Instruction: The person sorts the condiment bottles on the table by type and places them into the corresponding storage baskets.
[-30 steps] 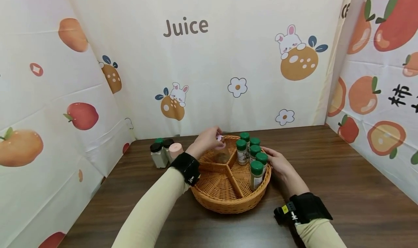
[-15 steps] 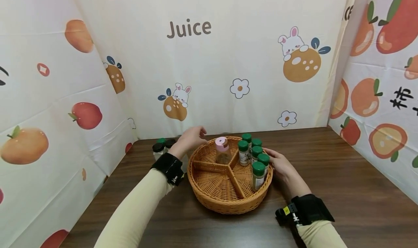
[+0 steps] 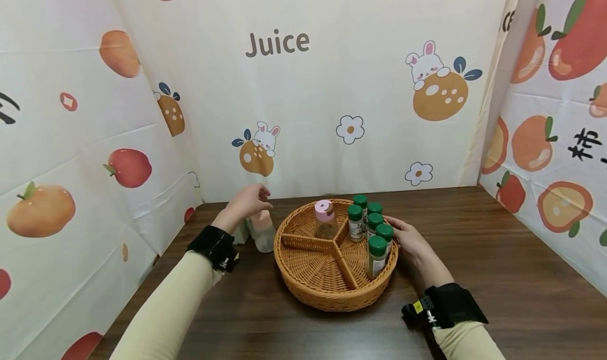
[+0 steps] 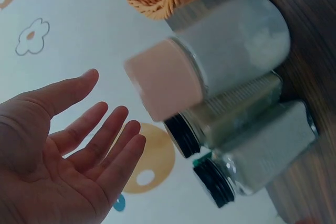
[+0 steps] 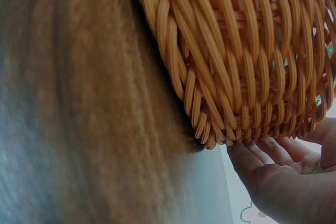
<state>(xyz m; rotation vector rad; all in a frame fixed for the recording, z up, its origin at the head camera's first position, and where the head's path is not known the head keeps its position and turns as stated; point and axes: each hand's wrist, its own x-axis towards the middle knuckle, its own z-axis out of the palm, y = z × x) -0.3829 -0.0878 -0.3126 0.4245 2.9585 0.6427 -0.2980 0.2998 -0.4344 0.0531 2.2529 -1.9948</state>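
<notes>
My left hand (image 3: pixel 246 204) hovers by a jar with a peach cap (image 4: pixel 165 80), fingers spread and bent slightly, holding nothing. In the left wrist view a gap shows between the fingertips and that cap. Two glass jars with black caps (image 4: pixel 212 182) stand beside it, mostly hidden behind my hand in the head view. My right hand (image 3: pixel 414 244) rests its extended fingers against the outer wall of a round wicker basket (image 3: pixel 332 298). Inside, a pink-capped jar (image 3: pixel 325 220) stands upright in the back left compartment. Several green-capped spice jars (image 3: pixel 377 254) fill the right compartment.
Wicker dividers (image 3: pixel 307 242) split the basket into three compartments. It stands on a dark wooden table (image 3: pixel 479 244). A printed curtain (image 3: pixel 303 96) closes off the back and both sides, near the table's far edge.
My left hand has let go of the pink-capped jar in the basket and moved left to the peach-capped jar. The right hand stays at the basket.
</notes>
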